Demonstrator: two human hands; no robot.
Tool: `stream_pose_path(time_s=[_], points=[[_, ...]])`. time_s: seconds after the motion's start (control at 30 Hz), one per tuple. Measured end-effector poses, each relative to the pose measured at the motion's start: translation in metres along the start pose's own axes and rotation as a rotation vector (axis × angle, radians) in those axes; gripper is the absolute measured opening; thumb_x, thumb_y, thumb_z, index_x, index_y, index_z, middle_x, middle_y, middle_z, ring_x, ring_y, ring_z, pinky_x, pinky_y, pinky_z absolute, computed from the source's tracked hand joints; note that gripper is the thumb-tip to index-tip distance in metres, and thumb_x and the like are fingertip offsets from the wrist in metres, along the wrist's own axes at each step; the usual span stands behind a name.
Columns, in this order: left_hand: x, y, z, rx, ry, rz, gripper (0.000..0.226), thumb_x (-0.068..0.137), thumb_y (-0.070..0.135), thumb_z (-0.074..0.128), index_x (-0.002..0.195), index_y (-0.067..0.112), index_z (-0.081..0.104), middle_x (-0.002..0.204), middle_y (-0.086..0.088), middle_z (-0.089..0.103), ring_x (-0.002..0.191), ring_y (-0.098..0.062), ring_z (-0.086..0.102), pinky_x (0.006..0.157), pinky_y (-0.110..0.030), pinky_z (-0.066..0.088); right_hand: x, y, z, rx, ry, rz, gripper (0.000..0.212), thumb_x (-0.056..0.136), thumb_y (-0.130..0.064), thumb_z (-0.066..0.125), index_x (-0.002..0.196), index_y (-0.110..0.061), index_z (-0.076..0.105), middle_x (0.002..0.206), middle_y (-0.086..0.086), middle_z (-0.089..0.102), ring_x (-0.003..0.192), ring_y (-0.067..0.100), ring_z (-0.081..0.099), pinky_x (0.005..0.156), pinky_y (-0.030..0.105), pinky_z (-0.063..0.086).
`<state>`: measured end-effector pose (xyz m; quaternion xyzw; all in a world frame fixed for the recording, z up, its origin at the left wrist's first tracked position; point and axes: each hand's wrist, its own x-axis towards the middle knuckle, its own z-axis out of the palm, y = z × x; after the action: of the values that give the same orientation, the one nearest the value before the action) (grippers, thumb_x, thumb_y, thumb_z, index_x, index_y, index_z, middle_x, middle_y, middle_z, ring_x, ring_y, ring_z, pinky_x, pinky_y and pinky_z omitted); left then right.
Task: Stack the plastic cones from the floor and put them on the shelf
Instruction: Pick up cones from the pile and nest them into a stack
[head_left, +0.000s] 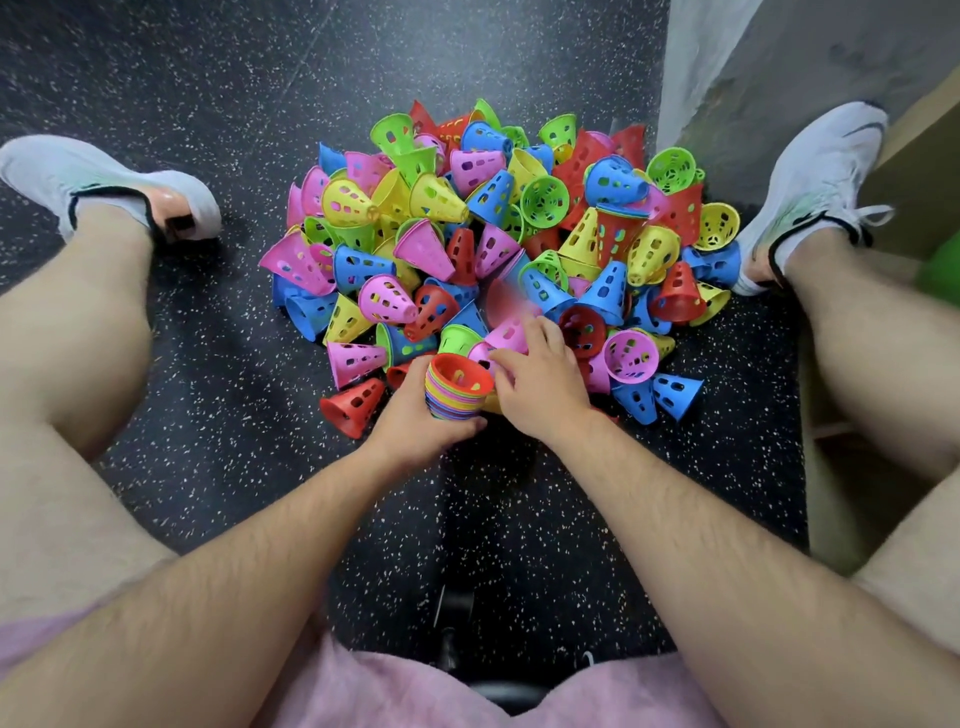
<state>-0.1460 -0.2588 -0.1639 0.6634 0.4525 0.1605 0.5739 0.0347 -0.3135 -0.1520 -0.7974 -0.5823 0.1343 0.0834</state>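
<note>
A big heap of small perforated plastic cones (498, 234) in red, blue, pink, yellow and green lies on the dark speckled floor between my legs. My left hand (415, 421) grips a nested stack of cones (457, 387), mouth up, with a red one on top. My right hand (540, 384) lies just right of the stack, fingers curled on a pink cone (506, 332) at the near edge of the heap. The shelf is not in view.
My bare legs and white shoes (109, 187) (815, 192) flank the heap. A grey wall or panel (753, 67) rises at the upper right, with a wooden edge (914, 171) and something green (940, 270) beside it. Dark floor (208, 104) lies at the left.
</note>
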Motion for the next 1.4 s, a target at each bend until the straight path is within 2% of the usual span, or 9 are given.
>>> stream_pose_path(time_s=[0.2, 0.33, 0.47, 0.6, 0.73, 0.93, 1.1, 1.3, 1.4], points=[[0.004, -0.007, -0.001, 0.030, -0.018, -0.013, 0.077, 0.068, 0.014, 0.095, 0.127, 0.025, 0.048, 0.109, 0.011, 0.068, 0.091, 0.005, 0.064, 0.084, -0.016, 0.050, 0.007, 0.001, -0.008, 0.011, 0.137, 0.033, 0.052, 0.100, -0.029, 0.044, 0.147, -0.008, 0.038, 0.160, 0.004, 0.025, 0.139, 0.026, 0.030, 0.112, 0.043, 0.034], [0.005, -0.006, -0.001, 0.026, -0.030, 0.005, 0.079, 0.069, 0.014, 0.094, 0.132, 0.021, 0.047, 0.112, 0.008, 0.068, 0.094, 0.001, 0.065, 0.087, -0.021, 0.051, 0.005, 0.002, -0.031, 0.304, 0.322, 0.075, 0.074, 0.083, -0.055, 0.069, 0.132, -0.003, 0.052, 0.136, 0.012, 0.049, 0.129, 0.026, 0.043, 0.110, 0.036, 0.035], [0.006, -0.004, 0.000, 0.039, -0.031, 0.016, 0.078, 0.069, 0.015, 0.094, 0.131, 0.023, 0.048, 0.111, 0.009, 0.069, 0.092, 0.006, 0.064, 0.084, -0.019, 0.049, -0.009, -0.011, -0.046, 0.517, 0.479, 0.075, 0.059, 0.074, -0.046, 0.081, 0.114, -0.010, 0.058, 0.109, 0.000, 0.057, 0.105, 0.017, 0.054, 0.094, 0.031, 0.045], [0.004, -0.002, 0.000, 0.018, -0.036, 0.038, 0.082, 0.066, 0.019, 0.095, 0.131, 0.027, 0.046, 0.116, 0.011, 0.068, 0.099, 0.000, 0.066, 0.091, -0.027, 0.052, -0.024, -0.026, -0.048, 0.560, 0.263, 0.081, 0.071, 0.074, -0.057, 0.073, 0.131, -0.021, 0.052, 0.109, -0.006, 0.061, 0.104, 0.012, 0.054, 0.092, 0.026, 0.043], [0.002, 0.001, 0.002, -0.027, -0.042, 0.047, 0.083, 0.058, 0.035, 0.091, 0.127, 0.033, 0.046, 0.117, 0.012, 0.068, 0.102, -0.001, 0.067, 0.091, -0.027, 0.054, -0.032, -0.020, -0.041, 0.417, -0.066, -0.047, 0.061, 0.078, -0.070, 0.058, 0.123, -0.029, 0.062, 0.118, -0.008, 0.063, 0.113, 0.015, 0.048, 0.101, 0.035, 0.040], [-0.001, -0.004, 0.009, 0.045, -0.105, 0.047, 0.080, 0.067, 0.019, 0.096, 0.128, 0.034, 0.046, 0.116, 0.014, 0.067, 0.103, -0.001, 0.066, 0.093, -0.025, 0.052, -0.047, 0.019, -0.019, 0.479, 0.166, 0.267, 0.012, 0.091, -0.036, 0.055, 0.098, -0.027, 0.059, 0.093, -0.014, 0.057, 0.088, 0.010, 0.056, 0.081, 0.035, 0.051], [-0.007, -0.013, 0.025, 0.081, -0.185, 0.034, 0.080, 0.066, 0.016, 0.096, 0.129, 0.029, 0.047, 0.118, 0.010, 0.066, 0.101, 0.001, 0.064, 0.090, -0.022, 0.049, -0.079, 0.042, 0.012, 0.189, -0.124, 0.254, 0.031, 0.087, -0.031, 0.059, 0.117, -0.023, 0.055, 0.113, -0.004, 0.053, 0.109, 0.020, 0.051, 0.087, 0.038, 0.049], [-0.010, -0.018, 0.032, 0.128, -0.222, 0.031, 0.084, 0.063, 0.029, 0.096, 0.130, 0.034, 0.045, 0.119, 0.013, 0.066, 0.107, -0.001, 0.065, 0.096, -0.027, 0.052, -0.068, 0.035, 0.019, 0.162, 0.006, 0.340, 0.040, 0.090, -0.046, 0.059, 0.121, -0.021, 0.055, 0.115, 0.001, 0.055, 0.109, 0.023, 0.049, 0.087, 0.042, 0.049], [-0.009, -0.017, 0.032, 0.129, -0.221, 0.023, 0.084, 0.064, 0.024, 0.097, 0.130, 0.033, 0.045, 0.120, 0.013, 0.065, 0.108, -0.001, 0.065, 0.097, -0.028, 0.052, -0.058, 0.030, 0.016, 0.094, -0.020, 0.274, 0.037, 0.095, -0.034, 0.056, 0.130, -0.023, 0.054, 0.119, 0.003, 0.049, 0.111, 0.024, 0.047, 0.087, 0.043, 0.050]])
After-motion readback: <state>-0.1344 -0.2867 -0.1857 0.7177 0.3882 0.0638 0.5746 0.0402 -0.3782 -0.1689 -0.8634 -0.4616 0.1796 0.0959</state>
